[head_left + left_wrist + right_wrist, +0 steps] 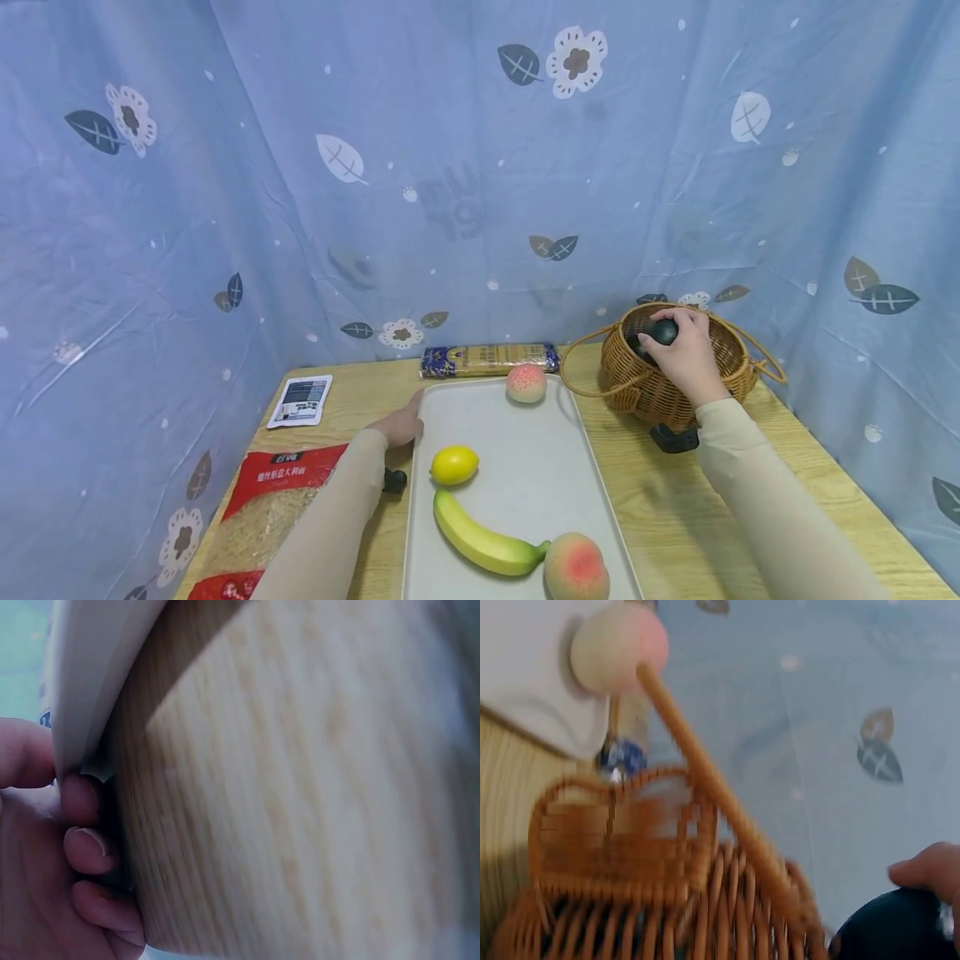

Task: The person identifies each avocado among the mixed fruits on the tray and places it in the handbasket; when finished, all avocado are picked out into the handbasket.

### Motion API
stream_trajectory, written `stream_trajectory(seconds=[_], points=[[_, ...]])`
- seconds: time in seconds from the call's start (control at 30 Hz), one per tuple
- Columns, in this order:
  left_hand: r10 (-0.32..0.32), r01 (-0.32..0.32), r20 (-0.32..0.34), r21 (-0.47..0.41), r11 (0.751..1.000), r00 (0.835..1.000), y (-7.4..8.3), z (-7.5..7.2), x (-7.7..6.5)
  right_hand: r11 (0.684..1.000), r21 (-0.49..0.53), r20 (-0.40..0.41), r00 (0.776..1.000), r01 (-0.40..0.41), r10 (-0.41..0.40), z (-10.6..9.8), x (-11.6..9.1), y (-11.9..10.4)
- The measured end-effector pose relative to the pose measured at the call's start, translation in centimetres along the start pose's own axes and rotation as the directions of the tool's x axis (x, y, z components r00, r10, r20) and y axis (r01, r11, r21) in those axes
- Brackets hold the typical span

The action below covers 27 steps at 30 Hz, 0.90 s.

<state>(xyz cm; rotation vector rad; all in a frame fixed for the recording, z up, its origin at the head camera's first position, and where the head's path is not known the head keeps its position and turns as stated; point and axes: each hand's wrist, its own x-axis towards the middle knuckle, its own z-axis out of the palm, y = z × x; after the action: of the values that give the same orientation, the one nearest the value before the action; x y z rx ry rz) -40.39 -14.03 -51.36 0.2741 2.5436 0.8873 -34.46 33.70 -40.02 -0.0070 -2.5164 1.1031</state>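
My right hand (688, 357) pinches a dark green, smooth, rounded fruit (663, 332) between thumb and fingers at the mouth of a wicker basket (656, 407). In the right wrist view the same dark fruit (896, 930) shows beside the basket's rim, with only part of the hand visible. Another dark shape lies inside the basket, mostly hidden. My left hand (401, 426) grips the left edge of a white tray (517, 475). The left wrist view shows its thumb on one side of the tray's rim (97, 682) and curled fingers on the other.
On the tray lie a lemon (454, 465), a banana (487, 542) and two peaches, one near (576, 568), one far (527, 383). Behind it is a noodle pack (487, 360). A red pasta bag (262, 508) and a white packet (300, 401) lie left. Blue curtains (450, 167) enclose the table.
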Motion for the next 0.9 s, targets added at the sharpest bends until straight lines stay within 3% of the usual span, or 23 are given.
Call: stream_trajectory(seconds=[0.27, 0.6, 0.9], points=[[0.006, -0.006, 0.003, 0.006, 1.0, 1.0, -0.4, 0.3, 0.0, 0.997, -0.057, 0.008, 0.998, -0.061, 0.061, -1.2, -0.1, 2.4], [-0.005, 0.005, -0.007, 0.006, 1.0, 1.0, -0.5, 0.0, 0.0, 0.999, -0.042, 0.055, 0.998, -0.009, 0.011, -1.3, -0.5, 2.8], [-0.019, 0.019, -0.029, 0.02, 1.0, 0.999, -0.7, 0.2, 0.3, 0.996, -0.081, -0.11, 0.993, 0.042, -0.05, -0.5, -1.5, 2.8]])
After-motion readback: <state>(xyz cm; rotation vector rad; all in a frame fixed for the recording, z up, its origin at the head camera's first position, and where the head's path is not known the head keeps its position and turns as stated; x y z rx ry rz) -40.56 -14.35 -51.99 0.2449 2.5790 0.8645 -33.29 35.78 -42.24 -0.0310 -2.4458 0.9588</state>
